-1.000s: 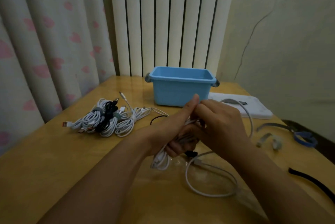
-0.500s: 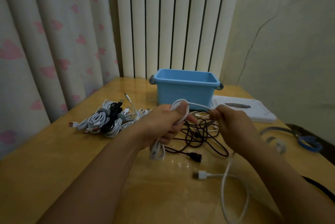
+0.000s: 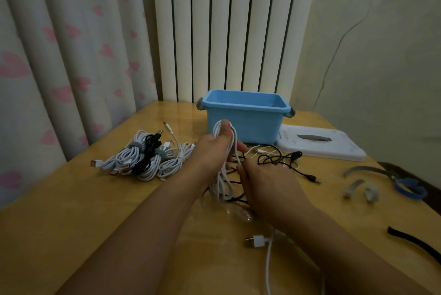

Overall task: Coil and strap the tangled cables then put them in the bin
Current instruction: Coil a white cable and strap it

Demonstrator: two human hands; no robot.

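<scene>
The desk [image 3: 71,211] carries the blue bin [image 3: 245,115] at its far edge, nothing visible inside it, with strapped cable bundles [image 3: 143,161] near the left edge and loose straps [image 3: 360,189] toward the right edge. A second ago both hands met over one loop; now the left hand [image 3: 214,151] grips several gathered white cable [image 3: 224,175] loops upright, and the right hand [image 3: 265,182] has dropped low, fingers curled at the strand, exact hold hidden. The coil is growing; a plug end [image 3: 255,241] trails near the front edge, so winding seems unfinished.
</scene>
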